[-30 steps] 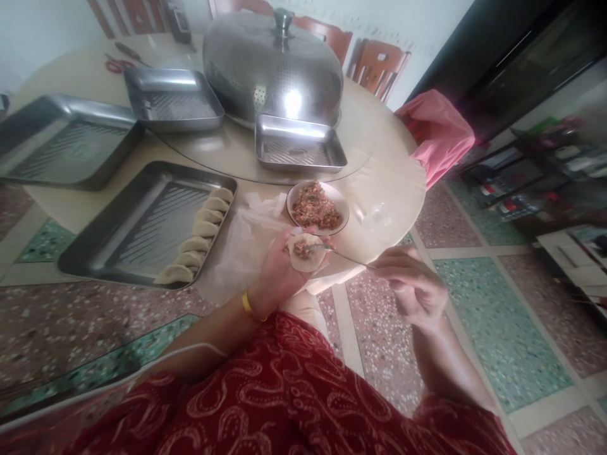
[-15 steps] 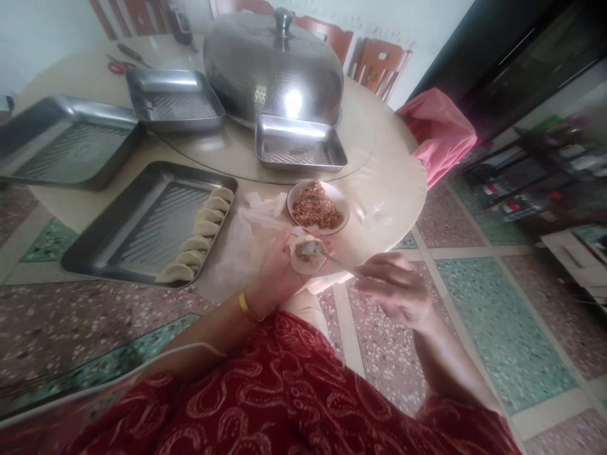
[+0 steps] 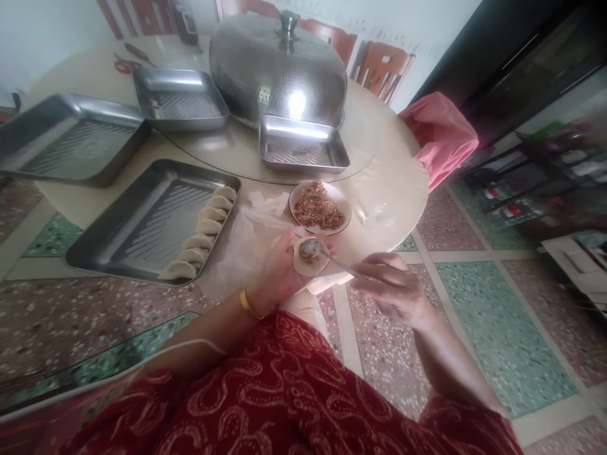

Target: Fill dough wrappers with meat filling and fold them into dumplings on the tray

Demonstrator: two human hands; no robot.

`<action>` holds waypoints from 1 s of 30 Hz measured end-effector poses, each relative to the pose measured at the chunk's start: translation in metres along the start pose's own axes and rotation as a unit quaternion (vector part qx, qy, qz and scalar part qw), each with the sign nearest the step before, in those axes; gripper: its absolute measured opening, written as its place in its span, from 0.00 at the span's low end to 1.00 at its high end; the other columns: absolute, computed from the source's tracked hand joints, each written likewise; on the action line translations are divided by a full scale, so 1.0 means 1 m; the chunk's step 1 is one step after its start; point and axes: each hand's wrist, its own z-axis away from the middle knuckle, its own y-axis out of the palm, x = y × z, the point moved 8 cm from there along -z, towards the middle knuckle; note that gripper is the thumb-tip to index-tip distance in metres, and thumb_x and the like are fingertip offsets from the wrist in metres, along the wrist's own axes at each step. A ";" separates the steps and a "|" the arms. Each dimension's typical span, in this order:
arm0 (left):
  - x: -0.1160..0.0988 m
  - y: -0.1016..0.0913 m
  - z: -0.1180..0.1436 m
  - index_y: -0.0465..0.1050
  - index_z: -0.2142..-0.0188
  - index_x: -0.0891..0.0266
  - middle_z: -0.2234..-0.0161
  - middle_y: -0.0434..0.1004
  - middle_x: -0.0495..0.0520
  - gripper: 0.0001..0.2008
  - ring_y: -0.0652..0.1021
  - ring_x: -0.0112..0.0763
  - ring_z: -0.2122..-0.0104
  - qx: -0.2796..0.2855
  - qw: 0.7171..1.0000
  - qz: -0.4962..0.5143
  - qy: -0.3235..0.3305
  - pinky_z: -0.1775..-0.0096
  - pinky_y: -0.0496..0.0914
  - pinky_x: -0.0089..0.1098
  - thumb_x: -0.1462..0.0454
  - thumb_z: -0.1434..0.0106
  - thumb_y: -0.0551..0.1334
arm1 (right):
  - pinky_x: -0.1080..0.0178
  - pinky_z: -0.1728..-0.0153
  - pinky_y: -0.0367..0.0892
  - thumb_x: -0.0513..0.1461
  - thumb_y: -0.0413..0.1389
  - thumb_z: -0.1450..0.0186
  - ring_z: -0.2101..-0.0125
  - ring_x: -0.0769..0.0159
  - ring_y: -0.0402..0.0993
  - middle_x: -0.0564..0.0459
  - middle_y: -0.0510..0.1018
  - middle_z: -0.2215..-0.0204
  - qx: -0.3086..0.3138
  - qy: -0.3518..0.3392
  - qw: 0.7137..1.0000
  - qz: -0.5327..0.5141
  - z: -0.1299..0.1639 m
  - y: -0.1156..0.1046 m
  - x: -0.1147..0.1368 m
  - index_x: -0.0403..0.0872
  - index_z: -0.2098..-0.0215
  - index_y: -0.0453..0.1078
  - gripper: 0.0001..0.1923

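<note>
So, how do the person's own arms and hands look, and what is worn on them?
Both hands are bare, with no gloves. The left hand has a thin yellow bangle around the wrist. The right hand shows no ring or band that I can make out. Both forearms are uncovered; the red garment with a pale swirling pattern covers the body and reaches only the upper arms.

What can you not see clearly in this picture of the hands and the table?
- Head view: the wrapper is mostly hidden by the left hand and the spoon.
- What lies under the steel dome is hidden by the dome.
- Shelf items at right are blurred.
- The far-left tray is cut off by the picture edge.
- The spoon handle's end is hidden in the right hand.
</note>
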 end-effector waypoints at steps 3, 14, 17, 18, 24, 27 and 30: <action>0.000 -0.001 0.001 0.73 0.56 0.67 0.59 0.80 0.62 0.25 0.79 0.43 0.55 -0.011 1.000 -0.006 -0.005 0.50 0.72 0.42 0.52 0.30 0.45 | 0.57 0.61 0.73 0.35 0.51 0.29 0.61 0.64 0.75 0.55 0.83 0.64 -0.003 -0.005 1.000 0.015 -0.002 -0.002 0.002 0.57 0.40 0.64 0.21; -0.005 0.002 0.002 0.71 0.50 0.68 0.60 0.80 0.61 0.24 0.80 0.42 0.57 -0.034 0.999 -0.004 0.004 0.50 0.71 0.44 0.52 0.30 0.48 | 0.58 0.57 0.72 0.34 0.53 0.31 0.57 0.64 0.74 0.52 0.83 0.62 0.012 -0.023 1.000 -0.002 -0.002 -0.003 0.010 0.50 0.46 0.70 0.15; -0.006 0.002 0.003 0.71 0.52 0.66 0.62 0.80 0.58 0.22 0.80 0.42 0.57 -0.030 1.000 -0.005 -0.001 0.48 0.70 0.44 0.53 0.30 0.48 | 0.58 0.58 0.73 0.37 0.50 0.29 0.56 0.63 0.74 0.52 0.83 0.62 0.030 -0.025 0.999 0.009 -0.001 -0.001 0.013 0.50 0.48 0.71 0.13; -0.005 0.001 0.002 0.72 0.53 0.66 0.63 0.80 0.58 0.22 0.80 0.42 0.57 -0.031 1.000 -0.005 -0.004 0.48 0.70 0.44 0.53 0.30 0.48 | 0.58 0.58 0.73 0.38 0.50 0.28 0.56 0.63 0.74 0.52 0.83 0.62 0.034 -0.024 0.999 0.012 0.000 -0.001 0.013 0.51 0.48 0.71 0.14; -0.003 -0.002 -0.001 0.73 0.56 0.63 0.62 0.80 0.58 0.18 0.80 0.45 0.56 -0.032 0.999 0.002 -0.002 0.47 0.69 0.48 0.53 0.32 0.53 | 0.56 0.58 0.74 0.38 0.52 0.30 0.56 0.62 0.74 0.53 0.84 0.61 0.034 -0.023 0.999 0.016 0.004 -0.002 0.012 0.53 0.43 0.68 0.18; -0.003 -0.002 -0.001 0.72 0.55 0.66 0.60 0.80 0.61 0.19 0.79 0.46 0.55 -0.019 1.000 0.004 -0.003 0.46 0.69 0.48 0.53 0.33 0.54 | 0.56 0.56 0.74 0.36 0.55 0.32 0.56 0.61 0.74 0.52 0.83 0.59 0.044 -0.027 0.999 0.005 0.005 0.002 0.011 0.51 0.41 0.67 0.20; -0.003 -0.003 -0.002 0.72 0.51 0.66 0.56 0.79 0.62 0.21 0.79 0.45 0.54 -0.007 1.000 0.006 -0.005 0.46 0.69 0.47 0.53 0.32 0.52 | 0.57 0.56 0.74 0.38 0.55 0.31 0.57 0.62 0.75 0.54 0.83 0.60 0.035 -0.026 0.999 0.011 0.003 0.002 0.010 0.53 0.42 0.67 0.20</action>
